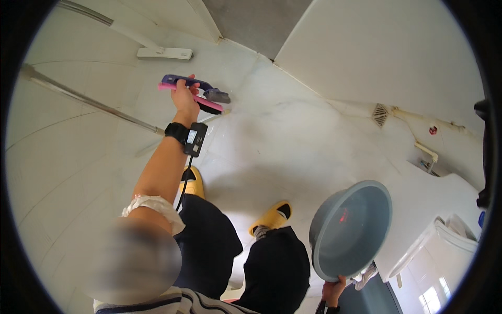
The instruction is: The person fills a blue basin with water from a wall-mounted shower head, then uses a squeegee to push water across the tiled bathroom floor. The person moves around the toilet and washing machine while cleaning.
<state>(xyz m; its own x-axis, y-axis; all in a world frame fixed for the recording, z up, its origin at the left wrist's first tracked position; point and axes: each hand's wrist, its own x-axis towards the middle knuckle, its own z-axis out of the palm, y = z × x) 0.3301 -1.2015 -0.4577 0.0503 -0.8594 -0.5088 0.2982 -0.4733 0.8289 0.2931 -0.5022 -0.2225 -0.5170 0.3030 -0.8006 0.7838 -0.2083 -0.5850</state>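
My left hand (184, 98) is stretched out over the pale floor, its fingers closed around the handles of two brushes. One is a purple scrub brush (206, 87) with a grey bristle head; beside it is a pink brush (211, 104) with dark bristles. On that wrist sits a black strapped device (195, 139) with a small screen and a cable. At the lower right, my right hand (333, 291) grips the rim of a grey-blue plastic basin (353, 231). The basin is tilted on its side, and no objects show inside it; a red mark is on its bottom.
A white flat mop (168, 54) stands by the wall at upper left. A metal pole (94, 104) slants toward my left wrist, which hides part of it. A floor drain (380, 115), a pipe with a red valve (433, 130) and a white washbasin (439, 247) are at right.
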